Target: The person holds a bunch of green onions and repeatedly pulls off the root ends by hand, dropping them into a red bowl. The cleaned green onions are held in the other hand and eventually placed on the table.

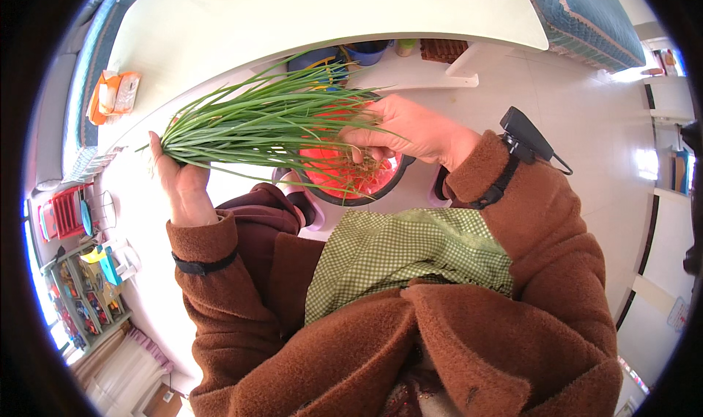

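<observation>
Both hands hold green chives (256, 120) — left hand (179, 179), right hand (399, 131) — over red basin (344, 169).

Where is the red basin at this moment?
In the head view, the red basin sits centre, under the green chives, just below the right hand.

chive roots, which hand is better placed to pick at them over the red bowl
Right, I'd say: the right hand already pinches the root end of the chives above the red bowl, while the left hand supports the leaf tips.
</observation>
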### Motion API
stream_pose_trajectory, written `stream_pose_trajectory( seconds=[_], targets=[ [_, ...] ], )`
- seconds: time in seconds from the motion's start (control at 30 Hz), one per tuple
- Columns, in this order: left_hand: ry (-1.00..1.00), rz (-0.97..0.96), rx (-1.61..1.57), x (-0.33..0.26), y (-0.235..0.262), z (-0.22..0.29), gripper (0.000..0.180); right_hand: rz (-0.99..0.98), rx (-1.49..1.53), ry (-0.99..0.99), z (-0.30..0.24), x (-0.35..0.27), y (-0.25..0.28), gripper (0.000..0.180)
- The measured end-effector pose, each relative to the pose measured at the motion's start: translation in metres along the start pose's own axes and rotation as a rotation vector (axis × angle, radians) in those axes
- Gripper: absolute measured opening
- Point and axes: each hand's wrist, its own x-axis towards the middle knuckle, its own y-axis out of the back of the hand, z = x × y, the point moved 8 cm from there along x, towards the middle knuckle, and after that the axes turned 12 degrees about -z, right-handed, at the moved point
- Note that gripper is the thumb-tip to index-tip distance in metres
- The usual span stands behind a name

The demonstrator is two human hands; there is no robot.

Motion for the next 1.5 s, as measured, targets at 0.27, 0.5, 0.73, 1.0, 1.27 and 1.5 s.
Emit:
stream_pose_trajectory(
  seconds=[0.27, 0.5, 0.73, 1.0, 1.27, 1.5],
  targets=[
    [-0.004, 0.034, -0.006, -0.001, -0.001, -0.001, 0.052, 0.085, 0.123, 0.017, 0.003, 0.000, 0.005, 0.018],
    [-0.029, 0.049, 0.001, 0.000, -0.001, 0.001, 0.054, 0.133, 0.174, 0.008, 0.009, 0.000, 0.013, 0.021],
    [-0.019, 0.022, -0.036, 0.003, 0.002, 0.002, 0.052, -0.025, 0.189, -0.137, 0.014, -0.002, -0.002, 0.027],
    [-0.056, 0.097, -0.028, -0.002, -0.005, -0.001, 0.052, -0.058, 0.020, -0.063, 0.007, 0.000, -0.008, 0.017],
    [-0.057, 0.112, -0.026, -0.001, -0.003, -0.002, 0.053, -0.010, -0.191, 0.097, -0.002, 0.000, -0.002, 0.017],
    [-0.024, 0.085, 0.005, 0.004, -0.001, -0.004, 0.057, 0.291, 0.197, 0.009, 0.016, -0.006, 0.019, 0.017]
  ],
)
